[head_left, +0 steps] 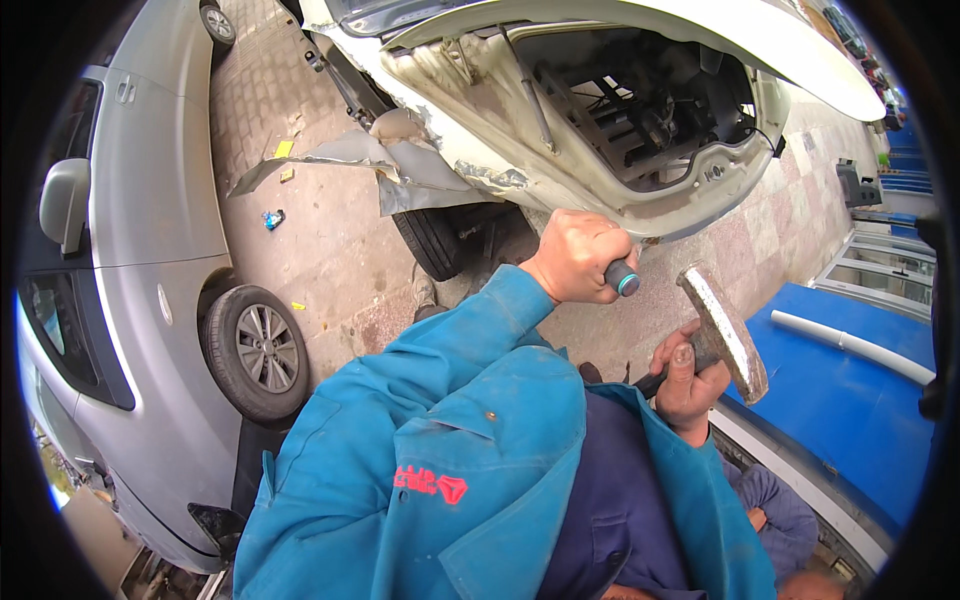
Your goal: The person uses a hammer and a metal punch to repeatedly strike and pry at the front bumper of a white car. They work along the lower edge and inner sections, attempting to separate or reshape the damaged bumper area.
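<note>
My left hand (578,255) is closed around a short dark cylindrical tool (622,279) with a teal ring near its end, in front of a damaged cream car (494,178). To its right, my right hand (685,385) grips a hammer (729,340) by its dark handle; the long, worn metal head points up. The car's raised panel (820,55) stands over an open body bay (650,120). Torn, bent sheet metal (420,180) hangs at its left side above a dark tyre (428,245). Both my forearms are in teal sleeves.
A silver vehicle (140,330) stands along the left. Small scraps (273,219) lie on the paving. At right are a blue panel (850,420) with a white pipe (850,345) and glazed frames (877,268). Another person's grey-blue sleeve (775,505) shows at lower right.
</note>
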The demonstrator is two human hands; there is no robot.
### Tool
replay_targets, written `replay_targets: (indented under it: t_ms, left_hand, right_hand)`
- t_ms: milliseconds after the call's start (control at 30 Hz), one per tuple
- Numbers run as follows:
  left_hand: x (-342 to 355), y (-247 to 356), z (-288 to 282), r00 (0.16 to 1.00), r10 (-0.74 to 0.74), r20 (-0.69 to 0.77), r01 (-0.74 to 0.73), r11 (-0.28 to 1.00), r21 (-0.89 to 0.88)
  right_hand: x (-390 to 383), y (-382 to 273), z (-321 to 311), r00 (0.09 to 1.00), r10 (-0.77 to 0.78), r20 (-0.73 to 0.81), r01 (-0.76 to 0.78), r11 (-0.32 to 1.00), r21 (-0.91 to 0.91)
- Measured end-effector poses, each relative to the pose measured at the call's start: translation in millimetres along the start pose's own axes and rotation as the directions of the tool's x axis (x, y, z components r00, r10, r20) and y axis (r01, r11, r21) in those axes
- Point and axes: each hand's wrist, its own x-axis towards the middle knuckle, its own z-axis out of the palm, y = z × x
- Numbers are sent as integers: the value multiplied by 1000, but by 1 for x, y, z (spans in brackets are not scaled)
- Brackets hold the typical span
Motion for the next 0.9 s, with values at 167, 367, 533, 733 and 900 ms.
replay_targets:
  t_ms: [167, 367, 533, 733, 900]
  left_hand:
    - [7, -2, -1, 999, 2, -49, -2, 1000, 3]
    - [4, -7, -4, 998, 9, -68, -8, 1000, 14]
    - [7, -4, -5, 998, 3, -56, -1, 1000, 30]
    - [7, -1, -7, 998, 28, -58, -29, 999, -21]
    - [4, -5, -12, 1000, -13, -19, 13, 1000, -24]
  right_hand:
    - [-6, 5, 3, 997, 76, -5, -76, 997, 22]
    - [-19, 16, -2, 988, 146, 44, -147, 989, 27]
    - [-19, 17, -1, 982, 171, 77, -174, 984, 27]
    - [-20, 15, 4, 982, 180, 61, -183, 982, 37]
    - [-20, 18, 7, 980, 186, 65, -190, 980, 55]
